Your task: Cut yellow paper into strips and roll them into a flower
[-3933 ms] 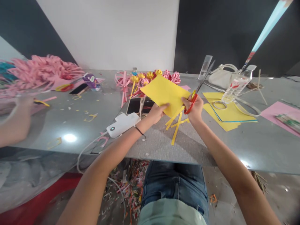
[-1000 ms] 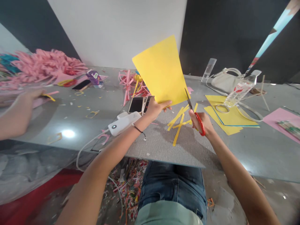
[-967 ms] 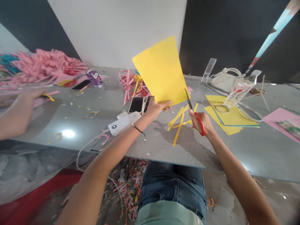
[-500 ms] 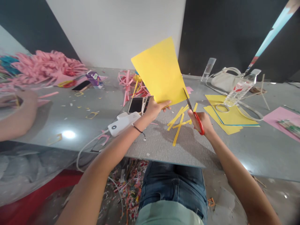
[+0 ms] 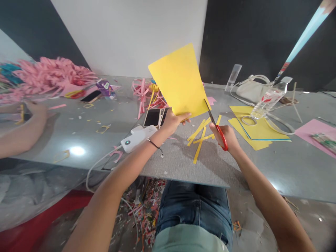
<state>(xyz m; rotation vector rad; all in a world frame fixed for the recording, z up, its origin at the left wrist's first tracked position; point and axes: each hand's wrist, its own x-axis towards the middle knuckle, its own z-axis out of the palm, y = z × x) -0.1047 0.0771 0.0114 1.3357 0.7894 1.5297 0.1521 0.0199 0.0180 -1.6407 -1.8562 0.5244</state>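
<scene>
A yellow sheet of paper (image 5: 180,78) is held up at a tilt, its lower edge pinched by my left hand (image 5: 174,121). My right hand (image 5: 225,135) grips red-handled scissors (image 5: 222,137), whose blades meet the sheet near its lower right corner. Several cut yellow strips (image 5: 200,141) lie crossed on the table below the sheet, between my two hands. Two phones (image 5: 152,118) and a white power bank (image 5: 138,139) with a cable are beside my left wrist.
Yellow sheets (image 5: 265,129) lie right under a clear bottle (image 5: 270,99), near a white bag (image 5: 252,89). A pink paper pile (image 5: 56,73) stands far left. Another person's hands (image 5: 34,113) work at the left with a yellow piece. The table's front edge (image 5: 183,180) is near my lap.
The yellow sheet has shifted very slightly, with the scissors still at its right edge. At the left, the other person's hands have moved right, with a yellow piece showing between them.
</scene>
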